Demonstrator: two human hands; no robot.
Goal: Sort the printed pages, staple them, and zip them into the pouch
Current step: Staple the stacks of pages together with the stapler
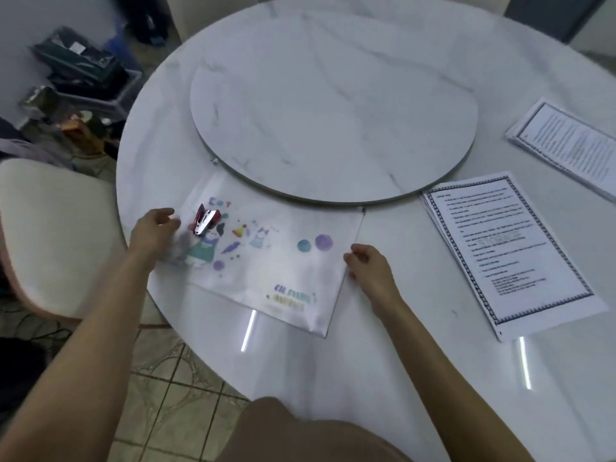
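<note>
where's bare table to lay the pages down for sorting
The turntable is bare, as is the strip between right hand and nearer page stack, and the near table edge. Crowded: left end of the pouch, with stapler and left hand.

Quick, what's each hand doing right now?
Left hand: loosely curled beside the stapler, holding nothing.
Right hand: curled at the pouch edge; grip cannot be told.

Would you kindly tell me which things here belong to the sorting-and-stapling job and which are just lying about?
For the job:
pouch
stapler, lying on the pouch
near stack of pages
far stack of pages

Just lying about:
turntable
chair
floor clutter
</note>
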